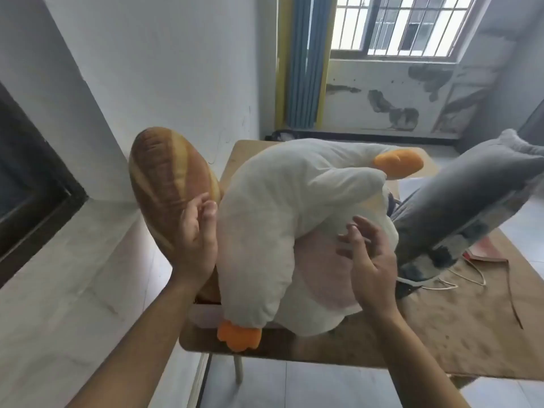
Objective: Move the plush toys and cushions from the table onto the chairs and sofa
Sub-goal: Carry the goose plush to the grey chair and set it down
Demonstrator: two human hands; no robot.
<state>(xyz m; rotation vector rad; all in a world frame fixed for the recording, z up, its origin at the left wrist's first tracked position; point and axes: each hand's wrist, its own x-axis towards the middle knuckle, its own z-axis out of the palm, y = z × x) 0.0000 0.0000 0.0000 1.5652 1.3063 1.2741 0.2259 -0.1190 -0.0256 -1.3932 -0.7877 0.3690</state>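
Observation:
A big white goose plush (pixel 288 219) with orange beak and orange foot lies across the brown table (pixel 459 328). A bread-shaped cushion (pixel 164 178) leans at the table's left edge. A grey plush (pixel 471 198) stretches along the right side. My left hand (pixel 197 237) is in the gap between the bread cushion and the goose, fingers apart, touching the cushion's side. My right hand (pixel 368 257) rests with spread fingers on the goose's pink belly. Neither hand has closed on anything.
A white wall ledge (pixel 67 278) runs close along the table's left. A dark frame (pixel 32 184) is set in that wall. Thin cords (pixel 459 278) and a red flat item (pixel 482 248) lie on the table at right. Tiled floor shows below the table's near edge.

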